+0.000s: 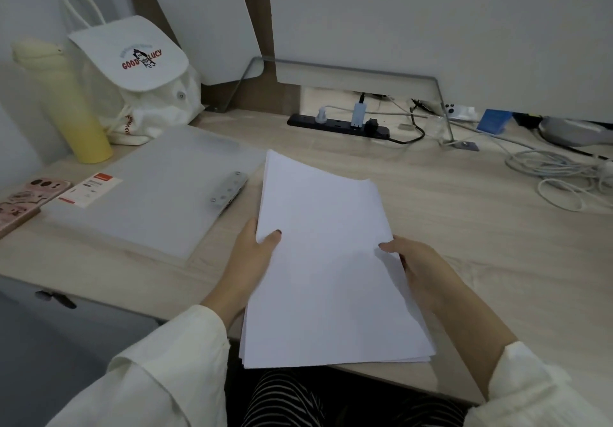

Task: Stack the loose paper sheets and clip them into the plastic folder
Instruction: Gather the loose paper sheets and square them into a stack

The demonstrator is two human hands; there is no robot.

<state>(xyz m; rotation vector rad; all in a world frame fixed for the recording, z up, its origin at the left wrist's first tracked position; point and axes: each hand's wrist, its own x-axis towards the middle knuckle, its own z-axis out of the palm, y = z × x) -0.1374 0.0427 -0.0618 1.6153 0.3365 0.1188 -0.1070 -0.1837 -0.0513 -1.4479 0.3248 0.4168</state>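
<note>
Paper stack (326,261) sits at centre frame, held over the desk (464,227) edge w/ its near end hanging past it. Left hand (252,254) grips the stack's left edge, thumb on top, other fingers under & hidden. Right hand (418,267) grips the right edge the same way, thumb tip on the top sheet. Sheets roughly aligned, lower edges slightly fanned. Plastic folder (149,194) lies flat left of centre, just beside the stack, its metal clip (229,189) near the stack's upper-left edge.
</note>
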